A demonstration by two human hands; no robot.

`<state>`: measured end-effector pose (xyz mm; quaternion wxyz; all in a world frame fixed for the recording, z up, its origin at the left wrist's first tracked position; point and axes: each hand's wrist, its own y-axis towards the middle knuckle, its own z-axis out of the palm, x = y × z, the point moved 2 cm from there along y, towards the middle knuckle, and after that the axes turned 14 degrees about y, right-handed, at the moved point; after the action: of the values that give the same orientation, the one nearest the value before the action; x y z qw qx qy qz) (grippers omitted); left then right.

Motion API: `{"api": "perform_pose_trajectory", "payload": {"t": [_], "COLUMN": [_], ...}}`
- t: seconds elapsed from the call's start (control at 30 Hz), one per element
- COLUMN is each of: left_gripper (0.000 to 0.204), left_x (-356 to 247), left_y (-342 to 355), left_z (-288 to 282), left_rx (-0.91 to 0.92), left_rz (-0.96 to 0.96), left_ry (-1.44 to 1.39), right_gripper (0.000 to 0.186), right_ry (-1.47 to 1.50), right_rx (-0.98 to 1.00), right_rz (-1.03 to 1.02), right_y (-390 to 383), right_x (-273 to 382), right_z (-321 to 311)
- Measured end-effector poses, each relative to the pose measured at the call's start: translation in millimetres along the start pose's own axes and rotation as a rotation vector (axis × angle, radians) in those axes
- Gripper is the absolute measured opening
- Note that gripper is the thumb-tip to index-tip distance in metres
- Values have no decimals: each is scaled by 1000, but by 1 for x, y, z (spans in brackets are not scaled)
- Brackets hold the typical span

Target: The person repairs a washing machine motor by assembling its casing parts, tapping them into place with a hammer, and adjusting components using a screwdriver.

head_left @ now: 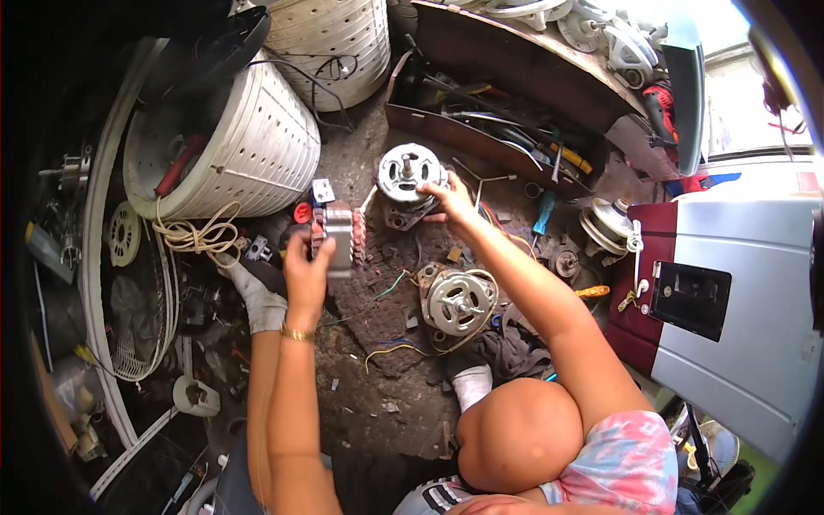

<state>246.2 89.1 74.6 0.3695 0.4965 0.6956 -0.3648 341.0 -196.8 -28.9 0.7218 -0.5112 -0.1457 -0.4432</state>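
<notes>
In my left hand [307, 270] is a motor stator [341, 239], a grey laminated core with reddish windings at its sides, fingers closed round its left side. To the right, my right hand [451, 202] grips an electric motor [410, 176] by its right edge. The motor's round silver end cap faces up, with a shaft standing from the middle. Below it on the floor lies a second electric motor [462, 302] with a silver slotted cap and wires around it. A red ring-like part [302, 213] and a small white box [323, 190] lie just beyond the stator.
A long brown metal toolbox [515, 112] full of tools stands at the back. White perforated tubs [266, 129] fill the left rear. A teal-handled screwdriver [544, 212] and a grey cloth [512, 348] lie on the right. A grey and maroon appliance casing [738, 257] stands far right.
</notes>
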Motion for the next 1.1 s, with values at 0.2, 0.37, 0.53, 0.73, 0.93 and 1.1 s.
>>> {"api": "perform_pose_trajectory", "payload": {"t": [0.2, 0.37, 0.53, 0.73, 0.93, 1.1], "left_gripper": [21, 21, 32, 43, 30, 35], "left_x": [-41, -63, -109, -127, -147, -156], "left_y": [-87, -129, -163, -144, -89, -28], "left_z": [-9, -36, -44, -32, -3, 51], "left_rx": [-24, -97, 1, 123, 183, 486], "left_rz": [-71, -77, -248, -119, -85, -183], "left_ry": [-90, 43, -207, -218, -357, -777], "right_gripper": [58, 53, 74, 92, 109, 101], "right_ry": [153, 210, -41, -663, 137, 236], "right_rx": [182, 189, 64, -57, 759, 700], "right_rz": [53, 78, -46, -533, 71, 60], "right_y": [34, 65, 113, 68, -99, -121], "right_x": [-19, -24, 14, 28, 36, 72], "right_z": [23, 99, 113, 63, 20, 16]}}
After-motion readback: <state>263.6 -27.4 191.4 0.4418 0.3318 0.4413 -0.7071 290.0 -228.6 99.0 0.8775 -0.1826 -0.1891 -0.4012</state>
